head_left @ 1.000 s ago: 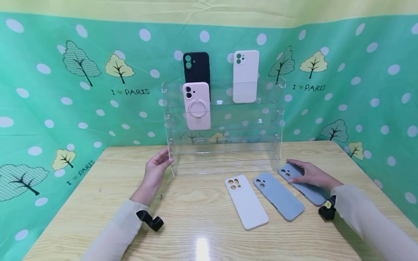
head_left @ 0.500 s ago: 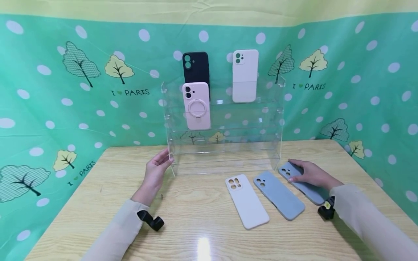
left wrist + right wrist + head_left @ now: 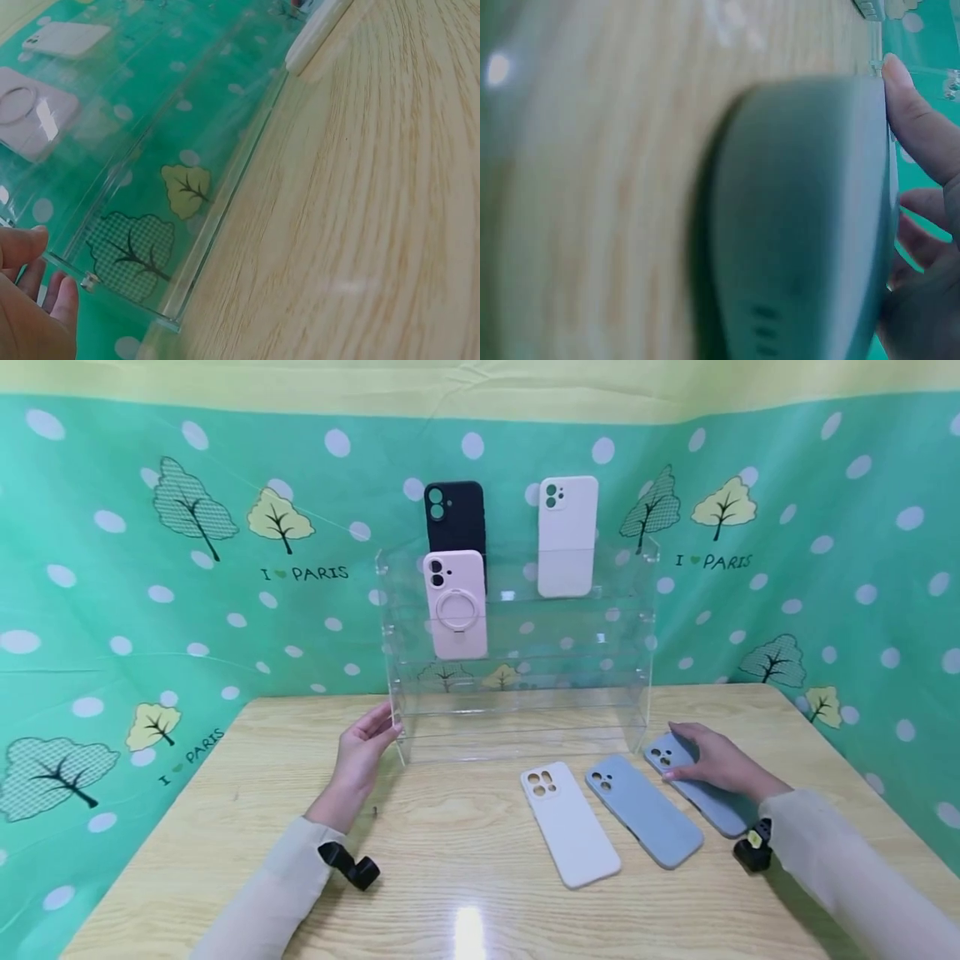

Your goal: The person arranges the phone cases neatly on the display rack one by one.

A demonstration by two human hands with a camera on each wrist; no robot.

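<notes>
A clear acrylic display rack (image 3: pixel 517 746) with several tiers stands on the table. My left hand (image 3: pixel 358 756) grips its left side panel low down, thumb in front and fingers behind. In the left wrist view the thumb (image 3: pixel 22 244) lies at the panel edge. My right hand (image 3: pixel 716 764) holds a blue-grey phone case (image 3: pixel 716 807) across its width near the camera-hole end, at the rack's front right corner. In the right wrist view that case's rounded end fills the middle, thumb (image 3: pixel 922 124) along one side; the palm side is partly hidden.
Left of the held case lie another blue-grey phone case (image 3: pixel 647 814) and a white one (image 3: pixel 573 831). On the rack lean a black case (image 3: pixel 455 518), a pink case with a ring (image 3: pixel 456 639) and a white case (image 3: pixel 567 531). A patterned curtain (image 3: pixel 225 627) hangs behind.
The whole head view has shifted slightly to the right. Both hands keep the same holds, the right one with its case barely shifted rightward.
</notes>
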